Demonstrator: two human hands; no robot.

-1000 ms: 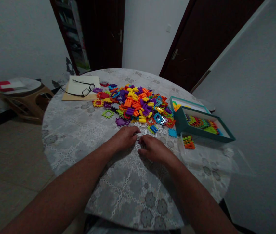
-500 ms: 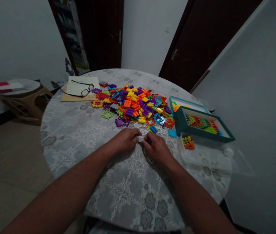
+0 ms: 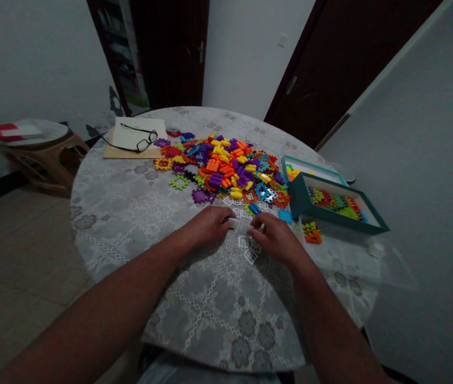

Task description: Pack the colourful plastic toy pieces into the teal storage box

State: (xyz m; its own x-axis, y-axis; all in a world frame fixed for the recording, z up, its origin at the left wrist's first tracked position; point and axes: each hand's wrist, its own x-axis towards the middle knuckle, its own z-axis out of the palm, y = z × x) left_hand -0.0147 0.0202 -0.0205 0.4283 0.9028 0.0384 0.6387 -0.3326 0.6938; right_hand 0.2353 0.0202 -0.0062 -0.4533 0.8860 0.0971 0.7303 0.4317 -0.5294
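Note:
My left hand (image 3: pixel 214 225) pinches a small stack of white plastic window pieces (image 3: pixel 233 223) between thumb and fingers. My right hand (image 3: pixel 272 234) is just to the right, thumb and fingers apart, with nothing visible in it. Beneath and before its fingers lie several loose white window pieces (image 3: pixel 251 256) on the tablecloth. More white grid pieces spread beyond both hands, at the near edge of a heap of colourful plastic building pieces (image 3: pixel 226 165). A blue block (image 3: pixel 254 208) lies just beyond my right fingertips.
On the right stand a dark green box (image 3: pixel 299 205) with colourful pieces inside and a clear plastic container (image 3: pixel 304 250) holding a few more. Glasses (image 3: pixel 143 144) rest on paper (image 3: pixel 124 125) at the far left. A stool (image 3: pixel 50 160) stands left of the round table (image 3: pixel 106 234).
My hands were together at the white stack; now the right has moved away to the right and opened. Loose white window pieces show below it. The view has shifted slightly.

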